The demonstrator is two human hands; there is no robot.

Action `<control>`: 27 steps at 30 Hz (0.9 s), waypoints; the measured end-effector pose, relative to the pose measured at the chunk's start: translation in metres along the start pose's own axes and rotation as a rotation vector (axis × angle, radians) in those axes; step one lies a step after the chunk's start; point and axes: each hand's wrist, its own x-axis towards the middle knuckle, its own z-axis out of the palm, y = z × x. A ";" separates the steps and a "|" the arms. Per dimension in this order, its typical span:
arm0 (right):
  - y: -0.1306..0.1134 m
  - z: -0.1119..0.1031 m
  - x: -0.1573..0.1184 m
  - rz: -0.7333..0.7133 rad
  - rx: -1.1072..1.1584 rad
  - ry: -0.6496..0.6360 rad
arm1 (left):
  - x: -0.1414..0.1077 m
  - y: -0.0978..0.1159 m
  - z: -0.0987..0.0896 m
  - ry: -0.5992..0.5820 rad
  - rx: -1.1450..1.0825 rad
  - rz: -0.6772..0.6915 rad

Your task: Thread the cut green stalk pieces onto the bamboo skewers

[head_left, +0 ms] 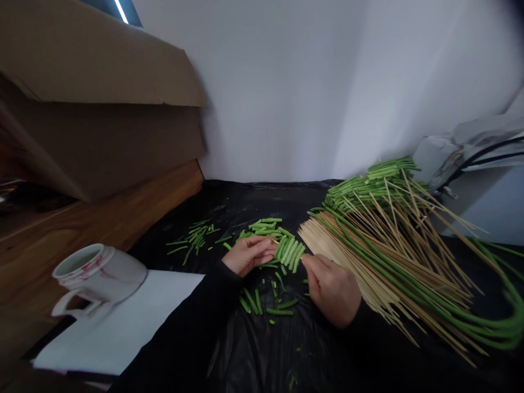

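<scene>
Several cut green bean pieces (290, 253) sit side by side in a row, threaded on a thin skewer between my hands. My left hand (250, 253) pinches the skewer at the row's left end, fingertips close against the beans. At the other end, the closed fingers of my right hand (333, 286) grip the skewer, most of which is hidden. A pile of loose bean pieces (262, 225) lies just behind the row. More scattered pieces (279, 312) rest on the black plastic sheet (245, 355) below it.
To the right lie many bamboo skewers (347, 251), long whole beans (409, 284) and a stack of bean-loaded skewers (376, 180). A white mug (118, 273) stands on white paper (106, 338) at left. Behind it is a cardboard box (135, 131). A wall (278, 98) closes the back.
</scene>
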 end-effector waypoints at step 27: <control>0.004 0.001 0.000 -0.011 -0.029 0.022 | -0.018 0.010 -0.026 -0.610 1.300 0.329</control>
